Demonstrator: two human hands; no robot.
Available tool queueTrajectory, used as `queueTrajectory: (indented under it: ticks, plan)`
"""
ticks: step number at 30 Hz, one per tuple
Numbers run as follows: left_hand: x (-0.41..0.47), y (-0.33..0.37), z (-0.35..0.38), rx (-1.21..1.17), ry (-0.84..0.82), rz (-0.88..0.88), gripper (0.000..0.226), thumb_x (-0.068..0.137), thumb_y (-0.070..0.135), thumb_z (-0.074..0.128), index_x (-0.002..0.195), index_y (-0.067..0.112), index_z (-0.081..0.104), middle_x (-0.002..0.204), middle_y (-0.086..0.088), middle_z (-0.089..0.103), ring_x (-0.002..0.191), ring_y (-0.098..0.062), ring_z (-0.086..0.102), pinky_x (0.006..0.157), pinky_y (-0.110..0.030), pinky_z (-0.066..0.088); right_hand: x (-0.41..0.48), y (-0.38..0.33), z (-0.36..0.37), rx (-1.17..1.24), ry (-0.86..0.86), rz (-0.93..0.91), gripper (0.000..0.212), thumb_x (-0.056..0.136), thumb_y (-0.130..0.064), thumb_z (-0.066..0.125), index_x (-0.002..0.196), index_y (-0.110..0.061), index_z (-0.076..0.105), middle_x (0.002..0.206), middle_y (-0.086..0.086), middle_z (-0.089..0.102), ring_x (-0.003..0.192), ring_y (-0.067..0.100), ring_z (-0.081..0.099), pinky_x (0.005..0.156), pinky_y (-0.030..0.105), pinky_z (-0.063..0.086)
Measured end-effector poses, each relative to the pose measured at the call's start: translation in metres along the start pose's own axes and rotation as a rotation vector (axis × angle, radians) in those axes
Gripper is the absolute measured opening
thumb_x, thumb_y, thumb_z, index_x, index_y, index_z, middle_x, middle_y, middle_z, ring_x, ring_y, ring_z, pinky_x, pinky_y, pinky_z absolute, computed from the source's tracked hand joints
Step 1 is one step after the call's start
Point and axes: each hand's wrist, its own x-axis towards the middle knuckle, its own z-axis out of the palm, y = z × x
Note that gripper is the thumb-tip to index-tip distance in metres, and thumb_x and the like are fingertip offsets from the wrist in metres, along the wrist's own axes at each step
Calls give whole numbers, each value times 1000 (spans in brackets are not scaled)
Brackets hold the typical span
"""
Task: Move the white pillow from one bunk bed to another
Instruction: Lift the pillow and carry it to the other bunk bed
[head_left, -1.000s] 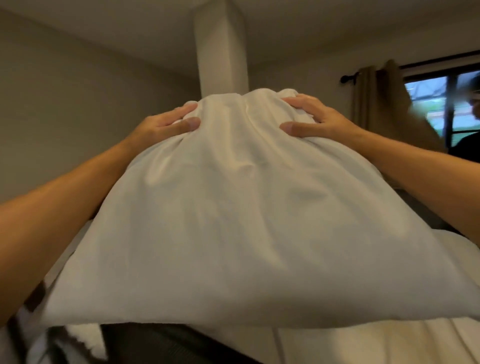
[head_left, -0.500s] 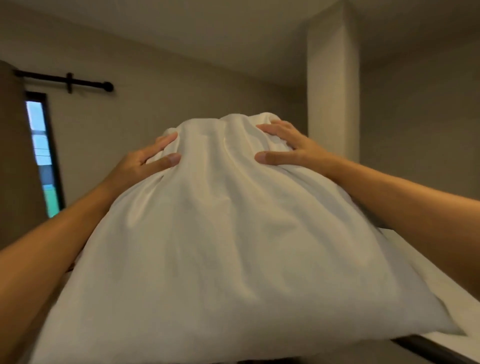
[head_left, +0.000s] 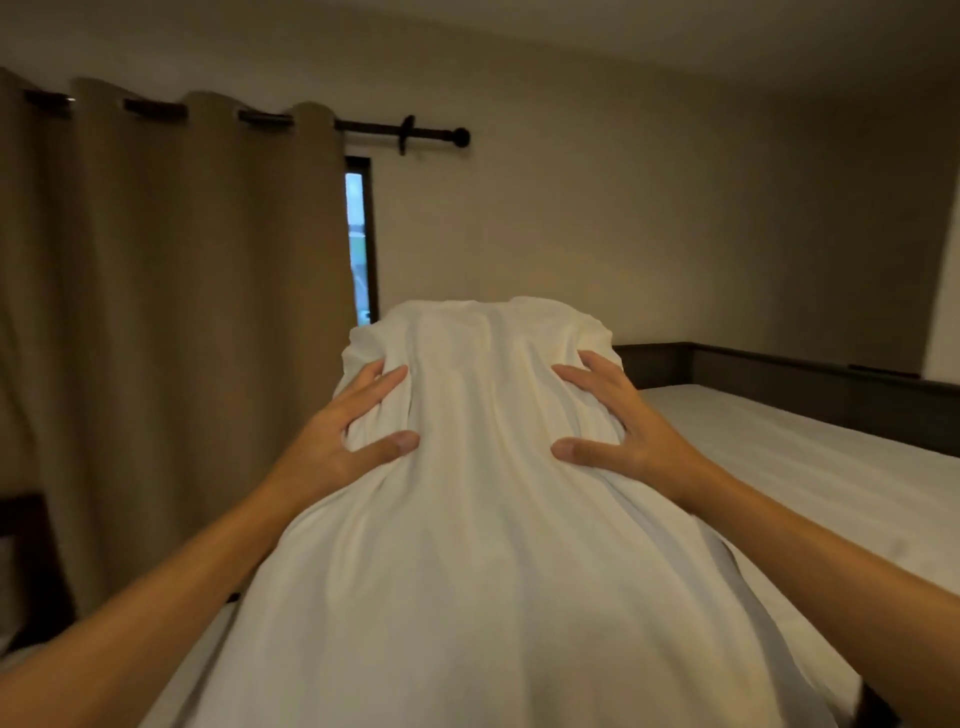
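The white pillow (head_left: 483, 545) fills the middle and bottom of the view, held out in front of me at arm's length. My left hand (head_left: 348, 436) grips its far left side, fingers spread and thumb pressed into the cloth. My right hand (head_left: 618, 431) grips the far right side the same way. Under and beyond the pillow lies a bunk bed mattress (head_left: 810, 478) with a white sheet. The pillow's near end runs out of the frame at the bottom.
A dark bed rail (head_left: 810, 384) runs along the wall behind the mattress. Brown curtains (head_left: 166, 312) hang at the left from a black rod (head_left: 405, 132), with a strip of window (head_left: 358, 239) beside them. Another dark frame piece (head_left: 26, 566) stands at far left.
My view has swung left: the pillar is gone, the curtain and window have come in at the left, and the sheeted mattress now lies under the pillow. Both hands keep their grip.
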Motion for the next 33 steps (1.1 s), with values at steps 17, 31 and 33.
queueTrajectory:
  ticks: [17,31,33]
  plan:
    - [14,-105,22,172,81,-259,81,64,71,60,138,51,33,155,25,18,139,2,20,112,-31,21,107,121,97,131,-152,-105,84,66,-55,71,140,-47,32,154,-24,10,134,-1,19,107,30,21]
    - [100,-175,17,154,98,-249,72,68,64,64,134,54,36,150,27,19,136,3,22,107,-24,21,205,160,114,156,-134,-145,79,70,-44,74,140,-42,37,156,-18,12,134,-4,18,101,16,20]
    - [112,-193,16,140,97,-226,67,72,58,65,132,56,35,149,27,18,135,3,21,107,-24,20,220,165,120,154,-126,-145,79,70,-44,74,139,-42,38,156,-19,12,135,-5,18,101,13,19]
